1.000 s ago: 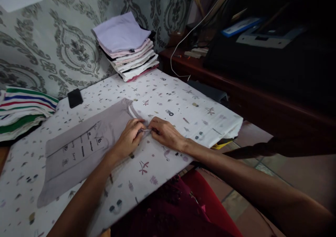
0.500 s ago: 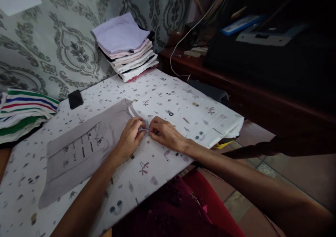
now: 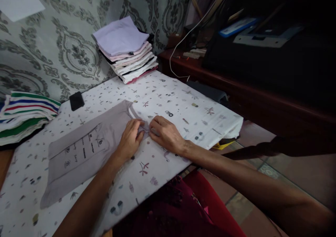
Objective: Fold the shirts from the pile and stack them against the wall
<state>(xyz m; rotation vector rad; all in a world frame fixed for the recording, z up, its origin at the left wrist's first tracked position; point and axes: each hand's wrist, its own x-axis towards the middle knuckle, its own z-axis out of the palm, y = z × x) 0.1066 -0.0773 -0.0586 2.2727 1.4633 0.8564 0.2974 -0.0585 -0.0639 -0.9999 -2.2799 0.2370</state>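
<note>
A flat grey plastic packaging bag (image 3: 78, 153) with black printed lettering and round marks lies slantwise on the patterned tabletop. A pale strip runs along its far right end. My left hand (image 3: 130, 137) rests at that end, thumb and fingers pinched on the bag's edge. Right beside it, my right hand (image 3: 166, 134) has its fingers curled together at the same corner of the bag. The small bit between the two hands is bunched, and the fingertips partly hide it.
A stack of folded clothes (image 3: 128, 55) stands against the wall at the back. Striped folded fabric (image 3: 28, 114) lies at the left, near a black phone (image 3: 76, 101). To the right is a dark wooden desk (image 3: 194, 64) with a white cable (image 3: 172, 60).
The view has shifted slightly. Both hands stay at the bag's corner; my right hand has turned a little, and the bunched edge between the hands looks slightly different.
</note>
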